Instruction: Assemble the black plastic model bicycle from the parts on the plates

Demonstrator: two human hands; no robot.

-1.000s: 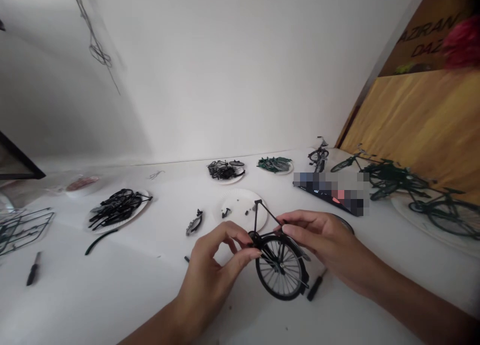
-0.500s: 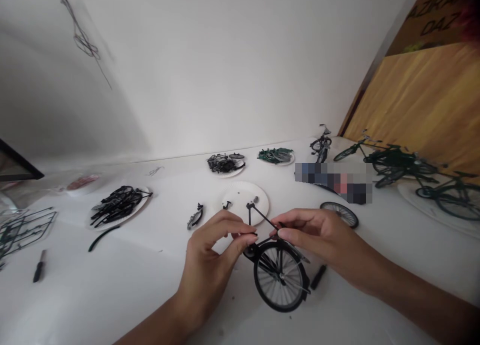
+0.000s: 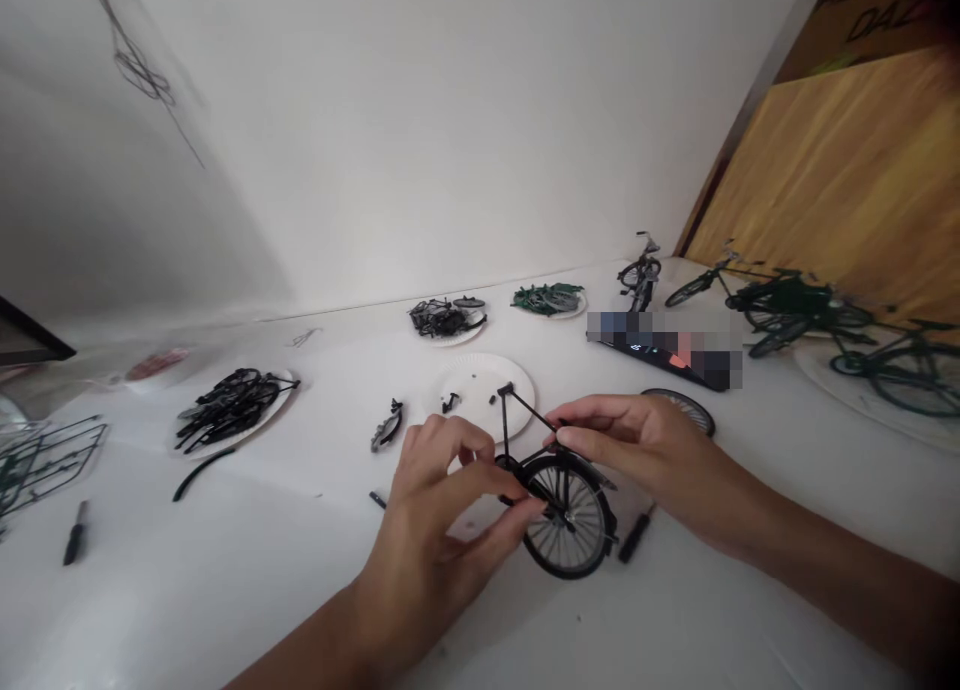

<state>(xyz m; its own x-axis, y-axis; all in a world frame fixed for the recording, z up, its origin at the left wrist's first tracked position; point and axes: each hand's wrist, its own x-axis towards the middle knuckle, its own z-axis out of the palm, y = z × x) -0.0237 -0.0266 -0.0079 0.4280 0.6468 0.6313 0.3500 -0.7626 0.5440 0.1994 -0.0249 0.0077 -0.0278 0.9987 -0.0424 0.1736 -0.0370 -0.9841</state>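
A black model bicycle frame [image 3: 529, 410] with one spoked wheel [image 3: 568, 525] hangs tilted over the table, its wheel towards me. My right hand [image 3: 619, 425] pinches the frame between thumb and forefinger, above the wheel's mudguard. Lower down, the thumb and forefinger of my left hand [image 3: 465, 500] close on the bicycle beside the wheel, near the chain guard and crank; the exact contact is partly hidden by the fingers. Behind the frame lies a white paper plate [image 3: 480, 368] with a few small black parts. A loose wheel [image 3: 686, 410] lies partly behind my right hand.
Plates of black parts [image 3: 229, 410], more dark parts [image 3: 442, 318] and green parts [image 3: 547, 298] stand farther back. A dark-handled screwdriver [image 3: 636, 538] lies right of the wheel, another screwdriver [image 3: 75, 538] far left. Assembled green bicycles [image 3: 787, 305] and a dark, partly blurred device [image 3: 652, 355] are at right.
My left hand has moved from the upper frame down and right to beside the wheel. The bicycle has turned and risen slightly; my right hand keeps its pinch.
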